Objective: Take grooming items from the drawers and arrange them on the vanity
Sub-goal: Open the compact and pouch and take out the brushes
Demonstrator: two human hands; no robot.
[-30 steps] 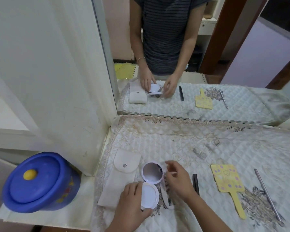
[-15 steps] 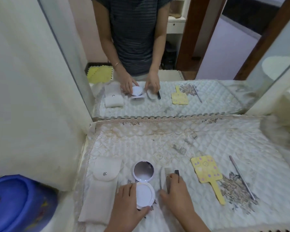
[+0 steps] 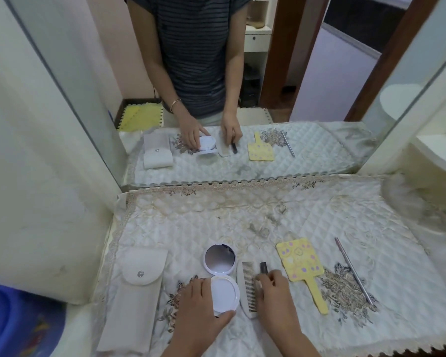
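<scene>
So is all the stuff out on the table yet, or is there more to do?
Mostly out. The white pouch, yellow paddle and thin metal stick already lie in a row on the quilted cover. In hand: the left hand steadies the open compact mirror, and the right hand touches the comb and a small dark stick. The drawers are out of sight, so what remains is unknown.

R hand (image 3: 276,292) slid off comb (image 3: 249,289) onto dark stick (image 3: 263,267).
</scene>
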